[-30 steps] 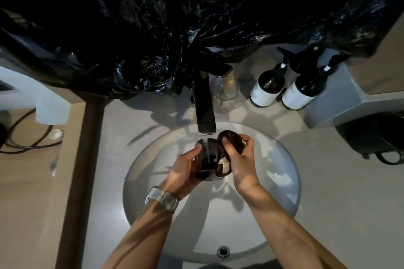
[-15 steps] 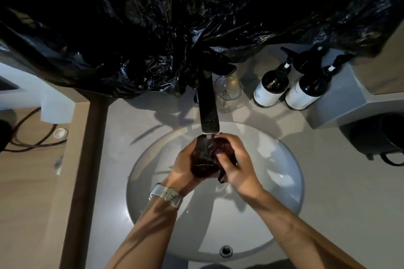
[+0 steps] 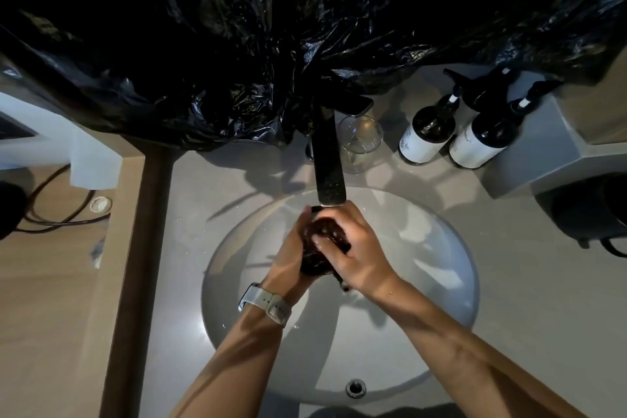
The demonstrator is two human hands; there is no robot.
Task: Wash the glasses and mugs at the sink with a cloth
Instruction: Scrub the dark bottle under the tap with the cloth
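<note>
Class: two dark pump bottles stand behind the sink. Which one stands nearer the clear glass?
The left bottle: it stands right beside the clear glass; the other bottle stands farther right.

Over the sink (image 3: 424, 282), just under the faucet (image 3: 327, 159), the left hand (image 3: 288, 265) and right hand (image 3: 359, 254) hold a mug (image 3: 317, 248) between them, with a glass (image 3: 360, 142) right of the faucet and two pump bottles (image 3: 451, 136) farther right.

Two pump bottles (image 3: 451, 132) (white-labelled) beneath black plastic sheeting (image 3: 271, 27)
</note>
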